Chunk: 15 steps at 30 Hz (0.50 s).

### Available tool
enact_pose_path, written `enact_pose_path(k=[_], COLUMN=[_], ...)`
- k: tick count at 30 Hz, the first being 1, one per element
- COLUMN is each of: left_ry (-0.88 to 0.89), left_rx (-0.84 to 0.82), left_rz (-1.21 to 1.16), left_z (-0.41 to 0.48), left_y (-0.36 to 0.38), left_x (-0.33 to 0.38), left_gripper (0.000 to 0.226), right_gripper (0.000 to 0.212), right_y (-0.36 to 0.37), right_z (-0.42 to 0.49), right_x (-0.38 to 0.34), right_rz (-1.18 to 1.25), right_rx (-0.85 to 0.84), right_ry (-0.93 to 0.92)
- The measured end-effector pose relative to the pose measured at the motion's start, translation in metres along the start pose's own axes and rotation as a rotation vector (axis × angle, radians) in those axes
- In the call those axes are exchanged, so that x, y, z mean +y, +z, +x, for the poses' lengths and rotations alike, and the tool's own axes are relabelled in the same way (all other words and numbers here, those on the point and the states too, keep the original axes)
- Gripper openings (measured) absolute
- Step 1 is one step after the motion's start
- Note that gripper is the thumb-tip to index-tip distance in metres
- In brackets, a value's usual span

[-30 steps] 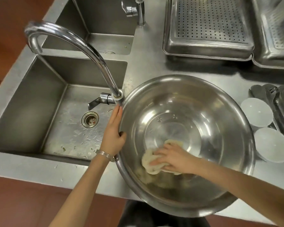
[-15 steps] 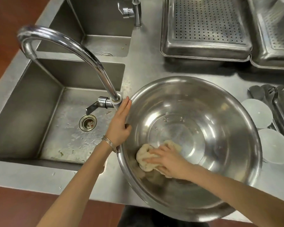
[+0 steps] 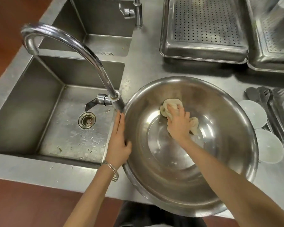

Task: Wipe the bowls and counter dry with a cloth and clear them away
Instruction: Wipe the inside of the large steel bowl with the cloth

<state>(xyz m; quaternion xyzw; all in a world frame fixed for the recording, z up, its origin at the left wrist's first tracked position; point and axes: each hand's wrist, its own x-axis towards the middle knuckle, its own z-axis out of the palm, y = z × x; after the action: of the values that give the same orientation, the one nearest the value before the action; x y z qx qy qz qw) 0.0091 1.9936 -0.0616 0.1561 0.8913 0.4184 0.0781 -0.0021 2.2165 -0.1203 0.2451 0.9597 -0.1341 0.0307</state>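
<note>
A large steel bowl (image 3: 223, 145) stands on the steel counter (image 3: 146, 69) just right of the sink. My left hand (image 3: 119, 141) holds its left rim, fingers straight along the outside and thumb hooked over the edge. Inside the bowl my right hand (image 3: 179, 123) grips a crumpled cream cloth (image 3: 170, 104) and presses it against the far inner wall. Two small white bowls (image 3: 254, 113) (image 3: 269, 146) lie upside down on the counter to the right of the big bowl.
A tall curved tap (image 3: 82, 46) rises beside the bowl's left rim over a wet sink (image 3: 31, 104). A second sink (image 3: 105, 22) lies behind. Perforated steel trays (image 3: 203, 30) stand at the back right. Steel utensils (image 3: 272, 110) lie at the right edge.
My right hand has swept the cloth from the near left inside of the bowl up to its far inner wall. My left hand has stayed on the rim.
</note>
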Motion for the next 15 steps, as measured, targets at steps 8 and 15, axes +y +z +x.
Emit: enact_pose_path(k=[8, 15], left_ry=[0.087, 0.167], left_rx=[-0.065, -0.150], left_rz=[0.090, 0.137], left_z=[0.052, 0.078], left_y=[-0.014, -0.021], left_x=[-0.017, -0.013], left_gripper=[0.084, 0.073], right_gripper=[0.045, 0.042], right_y=[0.013, -0.007], right_z=[-0.096, -0.067], right_x=[0.024, 0.078], right_rz=[0.134, 0.226], right_rx=[-0.559, -0.406], right_ry=[-1.031, -0.897])
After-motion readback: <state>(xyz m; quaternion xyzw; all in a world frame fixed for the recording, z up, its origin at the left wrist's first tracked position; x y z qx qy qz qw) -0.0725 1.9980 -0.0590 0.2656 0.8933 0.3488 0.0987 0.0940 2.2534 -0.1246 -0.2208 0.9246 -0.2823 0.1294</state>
